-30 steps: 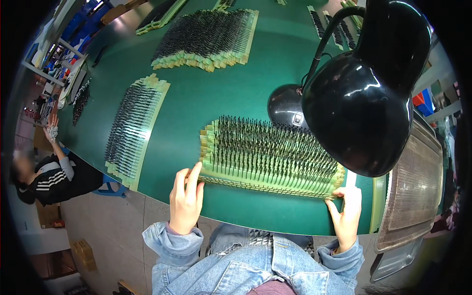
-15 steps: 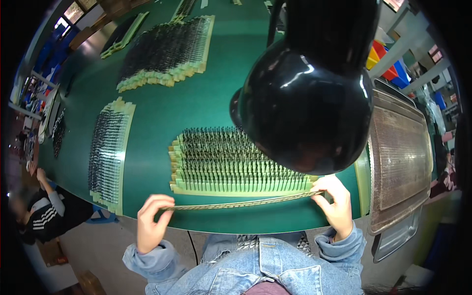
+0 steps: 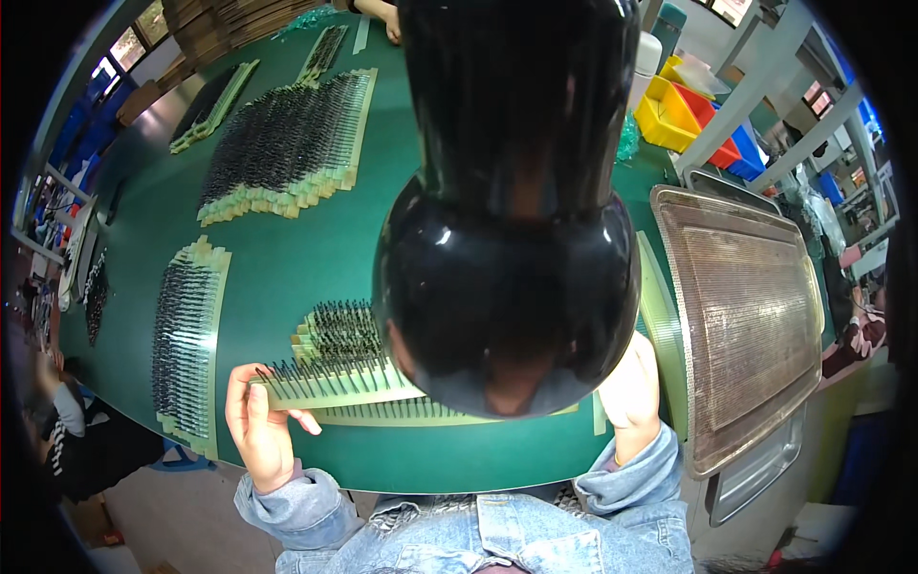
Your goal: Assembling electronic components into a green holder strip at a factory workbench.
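In my left hand [image 3: 258, 442] is the left end of a pale green strip [image 3: 335, 392] with a row of thin black pins along it, pinched between thumb and fingers. The strip is raised above the table and tilted so that its face shows; its right part passes behind a black lamp head [image 3: 512, 297]. My right hand [image 3: 631, 394] is at the lamp's lower right edge, with its fingers hidden by the lamp. Beneath and behind the held strip lie several similar pinned strips [image 3: 337, 330] in close rows on the green table [image 3: 430, 464].
More pinned strips lie in a column [image 3: 186, 335] at the left and in a large batch [image 3: 287, 143] farther back. Brown ribbed trays [image 3: 746, 325] stand at the right edge, near yellow, red and blue bins [image 3: 669, 115]. Another person's hand [image 3: 392, 24] rests at the far edge.
The held strip has turned from edge-on to showing its pinned face, and its left end has risen. The lamp appears farther left in view and now covers my right fingers.
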### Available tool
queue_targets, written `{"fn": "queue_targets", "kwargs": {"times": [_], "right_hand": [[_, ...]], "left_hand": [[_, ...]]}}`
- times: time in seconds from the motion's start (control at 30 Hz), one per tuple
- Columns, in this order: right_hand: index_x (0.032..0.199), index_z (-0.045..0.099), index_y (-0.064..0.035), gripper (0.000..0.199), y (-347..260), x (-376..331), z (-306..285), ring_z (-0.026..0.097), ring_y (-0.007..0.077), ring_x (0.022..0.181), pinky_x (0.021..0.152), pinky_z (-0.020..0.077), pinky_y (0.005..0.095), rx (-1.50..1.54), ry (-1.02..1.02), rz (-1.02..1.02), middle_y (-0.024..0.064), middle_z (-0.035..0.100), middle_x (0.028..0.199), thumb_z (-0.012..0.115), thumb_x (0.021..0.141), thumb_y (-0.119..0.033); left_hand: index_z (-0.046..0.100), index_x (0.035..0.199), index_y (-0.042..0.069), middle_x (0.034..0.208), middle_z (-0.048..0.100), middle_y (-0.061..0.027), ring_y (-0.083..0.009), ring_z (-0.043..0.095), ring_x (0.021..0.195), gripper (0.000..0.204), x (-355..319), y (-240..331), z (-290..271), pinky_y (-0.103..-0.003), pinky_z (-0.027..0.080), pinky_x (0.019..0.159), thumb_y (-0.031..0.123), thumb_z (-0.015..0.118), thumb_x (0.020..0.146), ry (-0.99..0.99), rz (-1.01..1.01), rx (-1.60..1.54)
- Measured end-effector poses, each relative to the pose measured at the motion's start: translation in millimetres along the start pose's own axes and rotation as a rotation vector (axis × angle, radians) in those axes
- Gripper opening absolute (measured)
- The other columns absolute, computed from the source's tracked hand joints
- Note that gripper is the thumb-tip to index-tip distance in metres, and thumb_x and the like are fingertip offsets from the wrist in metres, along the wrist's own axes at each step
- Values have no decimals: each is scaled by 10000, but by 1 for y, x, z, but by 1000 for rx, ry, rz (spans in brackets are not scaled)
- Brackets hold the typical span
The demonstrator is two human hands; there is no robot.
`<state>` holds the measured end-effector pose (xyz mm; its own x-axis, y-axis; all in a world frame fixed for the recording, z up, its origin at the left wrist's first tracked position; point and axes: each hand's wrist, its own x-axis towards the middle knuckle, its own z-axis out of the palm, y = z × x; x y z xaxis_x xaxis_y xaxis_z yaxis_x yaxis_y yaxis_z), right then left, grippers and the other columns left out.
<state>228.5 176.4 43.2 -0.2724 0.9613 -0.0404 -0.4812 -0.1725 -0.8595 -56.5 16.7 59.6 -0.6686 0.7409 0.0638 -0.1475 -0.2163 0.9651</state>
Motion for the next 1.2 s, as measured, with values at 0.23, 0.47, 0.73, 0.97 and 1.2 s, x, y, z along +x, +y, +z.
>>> {"fn": "queue_targets", "kwargs": {"times": [0.23,0.47,0.73,0.97,1.2], "right_hand": [[1115,448,86,296,-11,-3,-16,532,199,931,826,420,298,-115,-296,-20,145,536,1046,386,888,-92],[1089,459,85,277,-15,-6,-10,541,170,857,770,431,273,-187,-253,-18,134,543,995,396,875,-80],[1162,425,116,348,-14,-5,-3,516,129,558,565,414,228,-306,-239,-108,85,552,678,408,854,-46],[1145,439,118,342,-12,-3,4,518,131,568,536,419,223,-189,-198,-56,103,561,751,411,844,-42],[1144,438,113,391,-8,5,-11,506,122,541,487,410,204,-238,-30,-35,129,585,871,439,845,-140]], "left_hand": [[427,1019,-8,867,531,-92,-141,521,508,200,10,-11,5,-265,445,353,145,398,894,73,-53,-39],[468,1102,17,973,560,-73,-151,562,709,248,13,-15,-7,-256,465,517,127,432,882,-106,-65,-166],[447,977,16,828,528,-63,-124,509,514,175,15,-14,9,-250,427,347,162,398,894,149,-95,-72],[440,989,6,861,520,-68,-130,517,511,177,11,-13,6,-257,435,345,150,406,890,145,-102,-78],[420,1041,-9,810,532,-92,-136,524,530,222,8,-14,19,-243,442,356,155,366,902,37,-95,-78]]}}
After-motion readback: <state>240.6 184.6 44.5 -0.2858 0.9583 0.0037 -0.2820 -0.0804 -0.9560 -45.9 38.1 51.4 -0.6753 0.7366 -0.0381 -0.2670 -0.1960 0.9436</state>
